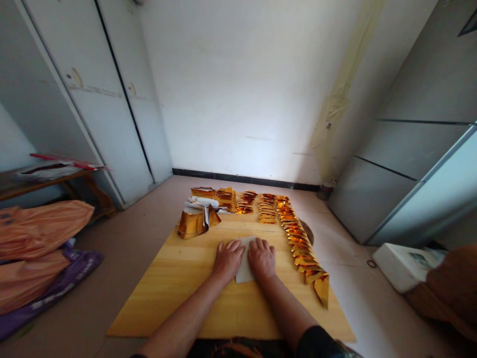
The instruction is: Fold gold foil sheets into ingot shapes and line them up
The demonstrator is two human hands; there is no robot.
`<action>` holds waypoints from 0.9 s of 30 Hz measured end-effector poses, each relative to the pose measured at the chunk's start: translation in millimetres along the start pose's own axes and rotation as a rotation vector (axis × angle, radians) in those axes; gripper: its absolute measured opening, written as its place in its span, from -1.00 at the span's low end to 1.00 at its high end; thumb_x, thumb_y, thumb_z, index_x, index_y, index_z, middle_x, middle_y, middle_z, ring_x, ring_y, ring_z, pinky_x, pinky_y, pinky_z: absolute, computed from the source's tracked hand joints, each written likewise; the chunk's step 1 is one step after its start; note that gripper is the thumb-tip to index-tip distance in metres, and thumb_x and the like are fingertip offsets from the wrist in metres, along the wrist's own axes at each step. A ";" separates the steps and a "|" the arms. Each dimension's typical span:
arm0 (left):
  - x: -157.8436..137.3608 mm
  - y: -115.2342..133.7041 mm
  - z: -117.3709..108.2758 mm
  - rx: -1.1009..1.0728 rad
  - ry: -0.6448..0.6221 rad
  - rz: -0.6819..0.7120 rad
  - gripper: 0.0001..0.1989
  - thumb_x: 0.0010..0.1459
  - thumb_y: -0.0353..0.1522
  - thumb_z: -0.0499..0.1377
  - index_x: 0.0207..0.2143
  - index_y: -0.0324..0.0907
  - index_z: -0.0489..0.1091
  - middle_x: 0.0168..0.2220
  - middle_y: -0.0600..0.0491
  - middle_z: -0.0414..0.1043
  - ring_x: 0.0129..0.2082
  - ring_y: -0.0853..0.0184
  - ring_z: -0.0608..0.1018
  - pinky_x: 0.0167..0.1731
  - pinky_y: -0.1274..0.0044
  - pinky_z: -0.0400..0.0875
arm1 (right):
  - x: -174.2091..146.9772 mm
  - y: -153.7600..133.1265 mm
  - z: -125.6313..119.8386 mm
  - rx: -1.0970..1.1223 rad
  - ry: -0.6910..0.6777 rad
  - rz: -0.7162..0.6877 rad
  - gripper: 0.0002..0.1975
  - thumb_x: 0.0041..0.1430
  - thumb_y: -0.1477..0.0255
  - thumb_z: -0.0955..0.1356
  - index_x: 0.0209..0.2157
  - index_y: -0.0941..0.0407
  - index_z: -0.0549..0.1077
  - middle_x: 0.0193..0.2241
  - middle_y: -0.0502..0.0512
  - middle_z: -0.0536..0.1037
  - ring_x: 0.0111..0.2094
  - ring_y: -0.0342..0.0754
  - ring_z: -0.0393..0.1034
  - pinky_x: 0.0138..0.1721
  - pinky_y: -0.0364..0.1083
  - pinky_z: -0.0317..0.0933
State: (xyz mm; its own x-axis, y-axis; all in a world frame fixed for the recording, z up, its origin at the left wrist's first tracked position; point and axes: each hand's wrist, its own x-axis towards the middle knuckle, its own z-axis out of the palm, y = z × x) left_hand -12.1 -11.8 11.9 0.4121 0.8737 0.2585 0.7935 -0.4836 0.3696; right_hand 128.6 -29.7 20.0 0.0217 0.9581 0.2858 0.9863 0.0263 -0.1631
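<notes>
A pale grey-white sheet of paper (245, 272) lies on the wooden board between my two hands. My left hand (228, 259) rests palm down over its left side, fingers laid forward and slightly bent. On the other side, my right hand (262, 258) presses down on the sheet's upper right part, its fingers also flat and a little bent. Neither hand visibly grips the paper. To the right of my hands runs a long row of folded gold foil pieces (298, 238), overlapping one another. Ahead on the left stands a curved stack of gold foil paper (193, 223).
The wooden board (167, 298) carries shorter rows of folded foil (267, 208) and another gold paper stack (225, 199) at its far edge. A white box (402, 266) sits on the floor at right, near a grey refrigerator (402, 149). Orange bags (40, 228) lie at left.
</notes>
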 end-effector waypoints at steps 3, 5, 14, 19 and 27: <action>-1.3 2.4 -3.9 0.015 -0.007 0.045 -0.72 0.18 -0.48 0.05 -0.14 -0.06 0.46 0.02 -0.03 0.42 0.06 0.17 0.39 0.11 0.18 0.08 | -0.2 -1.5 0.4 -0.017 -0.004 0.005 -0.85 0.22 0.41 0.26 -0.21 0.08 0.44 -0.14 0.15 0.47 -0.10 0.05 0.24 -0.16 0.01 0.02; -5.8 4.3 -7.8 0.004 -0.024 0.098 -0.76 0.18 -0.48 0.05 -0.20 -0.10 0.49 -0.05 -0.04 0.46 -0.02 0.20 0.43 0.05 0.25 0.16 | -0.6 -2.7 0.7 -0.030 -0.009 0.011 -0.86 0.22 0.43 0.25 -0.23 0.08 0.44 -0.15 0.15 0.47 -0.11 0.06 0.24 -0.16 0.01 0.02; -36.0 -3.8 -9.4 -0.160 -0.102 0.264 -0.57 -0.08 -0.29 0.30 -0.08 -0.08 0.46 0.09 -0.05 0.37 0.08 0.13 0.37 0.11 0.29 0.19 | 0.2 -3.9 0.7 -0.057 -0.043 0.023 -0.85 0.22 0.44 0.24 -0.25 0.09 0.44 -0.16 0.17 0.46 -0.11 0.07 0.24 -0.16 0.03 0.02; -31.9 -6.5 -4.9 -0.153 -0.082 0.233 -0.71 0.02 -0.38 0.24 -0.15 -0.07 0.48 0.00 0.00 0.46 0.02 0.18 0.45 0.03 0.31 0.30 | 0.5 -4.0 -3.7 -0.055 -0.088 0.034 -0.82 0.24 0.42 0.23 -0.20 0.07 0.44 -0.12 0.15 0.45 -0.07 0.05 0.24 -0.12 0.03 0.05; -27.8 -5.8 -3.9 -0.237 -0.007 0.231 -0.81 0.18 -0.31 0.11 -0.27 -0.09 0.52 -0.11 0.03 0.54 -0.06 0.25 0.51 -0.03 0.40 0.33 | -0.9 31.4 -3.9 0.579 -0.014 -0.032 -0.68 0.15 0.33 0.29 -0.06 0.06 0.45 0.07 0.19 0.39 0.08 0.06 0.22 0.09 0.06 0.08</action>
State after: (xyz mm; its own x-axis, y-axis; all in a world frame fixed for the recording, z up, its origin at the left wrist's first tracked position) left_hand -29.9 -33.5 6.0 0.5726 0.7395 0.3539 0.5526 -0.6670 0.4997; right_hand 160.2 -30.9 18.3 -0.0131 0.9577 0.2874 0.7357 0.2039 -0.6459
